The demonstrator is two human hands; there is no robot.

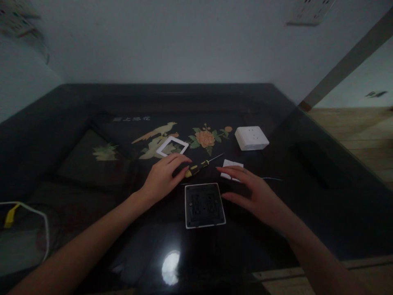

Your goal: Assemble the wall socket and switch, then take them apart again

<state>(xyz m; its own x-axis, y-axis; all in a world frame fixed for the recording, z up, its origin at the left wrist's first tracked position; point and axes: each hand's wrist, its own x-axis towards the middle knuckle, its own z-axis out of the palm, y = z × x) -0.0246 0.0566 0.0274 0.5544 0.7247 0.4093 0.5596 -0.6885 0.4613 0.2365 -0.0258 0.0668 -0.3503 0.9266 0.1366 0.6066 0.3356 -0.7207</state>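
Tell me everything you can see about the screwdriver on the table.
The screwdriver is small, with a yellow-and-black handle that looks plastic and a thin metal shaft. It lies flat on the dark glossy table, tip pointing away and to the right. The fingertips of the left hand rest on the handle's near end; nothing else touches it.

place: home room | black lacquer table [76, 119] — bird-and-flower inlay [205, 138] | plank floor [362, 131] | wall socket [310, 10]
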